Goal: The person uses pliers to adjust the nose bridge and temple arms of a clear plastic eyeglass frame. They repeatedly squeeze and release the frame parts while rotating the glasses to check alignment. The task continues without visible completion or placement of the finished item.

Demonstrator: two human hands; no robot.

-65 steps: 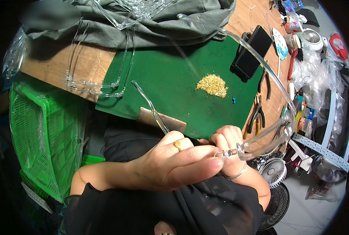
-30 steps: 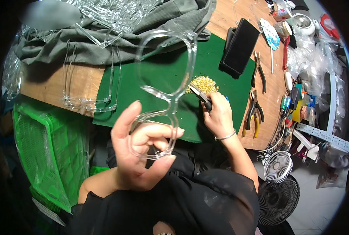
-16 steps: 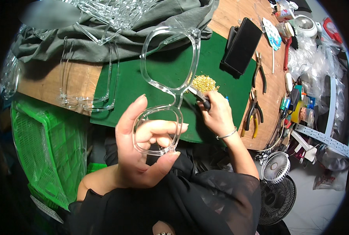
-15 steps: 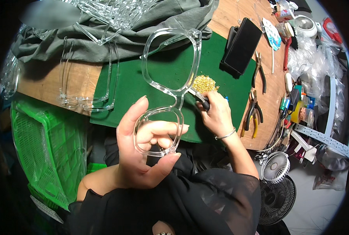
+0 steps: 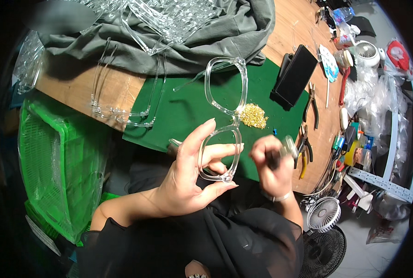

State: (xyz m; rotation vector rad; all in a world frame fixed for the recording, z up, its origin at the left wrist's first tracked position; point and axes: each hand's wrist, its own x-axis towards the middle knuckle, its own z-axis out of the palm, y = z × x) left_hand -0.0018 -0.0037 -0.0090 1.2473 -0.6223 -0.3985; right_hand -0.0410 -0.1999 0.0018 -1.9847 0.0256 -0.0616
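Observation:
My left hand [image 5: 181,183] is closed on the lower rim of a clear plastic eyeglass frame [image 5: 243,88]. Thumb and fingers pinch it near the lower corner, and the frame stands on end above the green mat [image 5: 188,99]. One temple reaches left from its upper end. To the right, my right hand [image 5: 275,171] is wrapped round a tool with a black grip [image 5: 273,160]; motion blurs it, so its kind is unclear. A pile of small gold-coloured parts [image 5: 253,116] lies on the mat behind the held frame, with a small blue piece [image 5: 275,131] close by.
Another clear frame [image 5: 118,112] rests on the wooden bench [image 5: 77,88] at left. Many more lie heaped on grey cloth [image 5: 243,28]. A black rectangular device [image 5: 295,76], pliers [image 5: 314,109] and yellow-and-black pliers [image 5: 303,162] are at right. A green crate [image 5: 44,157] stands left; fans [image 5: 324,214] stand right.
My right hand has drawn back from the gold pile toward me and to the right, tool still in it. The held eyeglass frame appears farther right; the whole view has shifted too.

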